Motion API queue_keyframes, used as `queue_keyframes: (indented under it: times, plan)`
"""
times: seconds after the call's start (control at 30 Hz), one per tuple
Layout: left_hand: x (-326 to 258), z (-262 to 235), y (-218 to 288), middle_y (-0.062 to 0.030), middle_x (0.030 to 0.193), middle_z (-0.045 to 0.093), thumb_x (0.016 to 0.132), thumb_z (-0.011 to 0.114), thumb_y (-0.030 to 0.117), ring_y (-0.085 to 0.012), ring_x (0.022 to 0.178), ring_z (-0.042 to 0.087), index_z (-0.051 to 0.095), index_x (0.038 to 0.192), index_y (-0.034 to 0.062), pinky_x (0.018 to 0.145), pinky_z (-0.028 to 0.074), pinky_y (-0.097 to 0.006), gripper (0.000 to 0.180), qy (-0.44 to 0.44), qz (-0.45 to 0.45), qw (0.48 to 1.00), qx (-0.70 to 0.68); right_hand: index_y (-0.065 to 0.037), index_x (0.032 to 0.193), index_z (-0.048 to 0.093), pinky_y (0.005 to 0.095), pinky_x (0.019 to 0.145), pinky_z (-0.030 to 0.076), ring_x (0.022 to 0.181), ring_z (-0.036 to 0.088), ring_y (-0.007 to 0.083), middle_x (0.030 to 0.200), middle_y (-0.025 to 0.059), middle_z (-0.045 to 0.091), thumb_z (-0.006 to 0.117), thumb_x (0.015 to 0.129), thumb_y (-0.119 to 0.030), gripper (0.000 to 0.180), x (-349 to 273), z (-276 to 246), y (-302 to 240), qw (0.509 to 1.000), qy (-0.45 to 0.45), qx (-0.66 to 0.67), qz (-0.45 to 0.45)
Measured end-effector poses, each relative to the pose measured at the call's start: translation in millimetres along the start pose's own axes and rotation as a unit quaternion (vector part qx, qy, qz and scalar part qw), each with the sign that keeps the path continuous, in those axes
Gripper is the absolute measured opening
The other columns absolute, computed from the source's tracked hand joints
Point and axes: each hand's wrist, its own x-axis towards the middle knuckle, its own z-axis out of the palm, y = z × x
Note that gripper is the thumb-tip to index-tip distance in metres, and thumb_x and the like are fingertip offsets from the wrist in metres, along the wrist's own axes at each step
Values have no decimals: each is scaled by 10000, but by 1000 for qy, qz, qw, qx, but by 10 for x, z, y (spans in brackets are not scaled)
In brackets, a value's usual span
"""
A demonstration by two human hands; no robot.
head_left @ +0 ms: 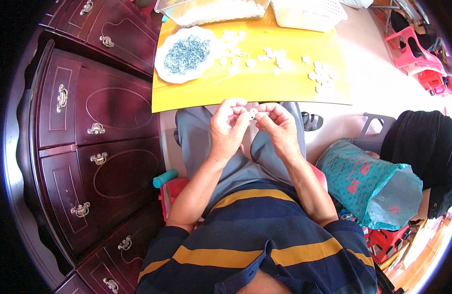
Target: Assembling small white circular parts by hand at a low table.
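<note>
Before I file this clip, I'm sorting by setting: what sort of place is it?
Probably a home: a dark wooden cabinet with ornate handles at left, a yellow table, and a pink plastic seat at upper right.

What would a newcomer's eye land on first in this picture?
Probably the bright yellow table at the top, with a white plate of small blue-grey pieces on its left side. Next, the left hand and right hand, meeting mid-picture at a small white piece. Then the teal bag at the right.
</note>
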Motion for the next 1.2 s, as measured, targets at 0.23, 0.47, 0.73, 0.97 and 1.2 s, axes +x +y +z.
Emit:
queue_keyframes:
  times: [0.23, 0.47, 0.73, 0.97, 1.2]
  plan:
    - [-75, 49, -45, -35, 932, 658, 974, 644, 27, -91, 787, 633, 580, 1193, -10, 742, 528, -221, 231, 12, -26, 998, -50, -32, 1097, 675, 204, 690, 476, 749, 585, 42, 910, -10, 698, 673, 984, -90, 127, -15, 29, 17, 999, 7, 37, 2]
    - [-76, 15, -37, -48, 964, 669, 972, 670, 46, -96, 812, 629, 610, 1152, -14, 748, 517, -215, 200, -21, -47, 994, -92, -50, 1093, 669, 216, 712, 491, 769, 612, 50, 915, 0, 707, 651, 994, -122, 124, -28, -3, -19, 998, -3, 56, 32]
    - [-93, 22, -5, -43, 965, 665, 977, 665, 42, -80, 820, 624, 608, 1159, -20, 758, 519, -210, 200, -30, -2, 998, -48, -58, 1104, 658, 220, 724, 508, 778, 637, 63, 935, 8, 713, 656, 995, -131, 131, -24, 22, 11, 996, -1, 81, 38]
    - [-83, 14, -40, -38, 953, 652, 971, 640, -5, -72, 802, 619, 595, 1149, -9, 735, 526, -212, 183, -22, 18, 999, -23, -41, 1106, 652, 223, 730, 505, 779, 624, 70, 943, 14, 707, 661, 992, -105, 131, -12, 61, 71, 998, 8, 58, -4]
    - [-106, -8, -29, -15, 902, 633, 962, 596, -35, -79, 772, 608, 589, 1046, 8, 696, 507, -220, 95, -20, 33, 999, 3, -43, 1093, 659, 225, 726, 498, 772, 611, 73, 945, 9, 698, 649, 990, -82, 111, 1, 107, 46, 998, 35, 43, -11]
